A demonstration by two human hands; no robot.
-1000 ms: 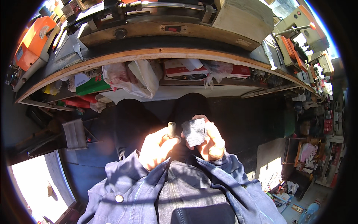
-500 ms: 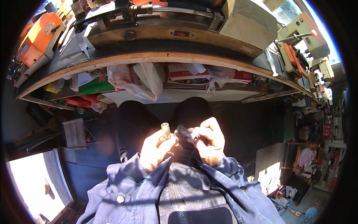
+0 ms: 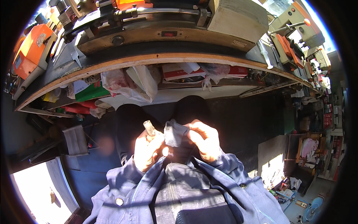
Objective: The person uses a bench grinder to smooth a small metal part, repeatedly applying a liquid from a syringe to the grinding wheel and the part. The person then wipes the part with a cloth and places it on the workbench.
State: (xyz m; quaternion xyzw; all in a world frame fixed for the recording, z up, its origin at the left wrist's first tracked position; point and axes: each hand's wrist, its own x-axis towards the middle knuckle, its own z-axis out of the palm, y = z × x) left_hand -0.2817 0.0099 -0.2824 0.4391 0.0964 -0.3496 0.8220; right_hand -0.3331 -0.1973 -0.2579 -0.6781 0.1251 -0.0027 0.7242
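Over my lap, my left hand (image 3: pixel 148 150) is closed around a short, pale, dull-metal cylinder (image 3: pixel 149 127), whose upper end sticks up past the fingers. A small grey cloth (image 3: pixel 174 133) hangs spread out between my two hands. Its right edge is pinched by the thumb and fingers of my right hand (image 3: pixel 203 139). The cloth's left edge comes close to my left fingers; whether they touch it I cannot tell. Strong sunlight washes out parts of both hands.
Ahead is a workbench (image 3: pixel 123 59) with a wooden edge, bearing a long machine (image 3: pixel 149 37) with a red switch. An orange machine (image 3: pixel 31 50) stands at left. Plastic bags (image 3: pixel 130 84) and boxes fill the shelf beneath. A folding stool (image 3: pixel 75 140) is at left.
The grey cloth has gone from bunched up to spread open between my hands. My left hand has moved slightly left with the cylinder, which now leans left. The whole view has shifted slightly.
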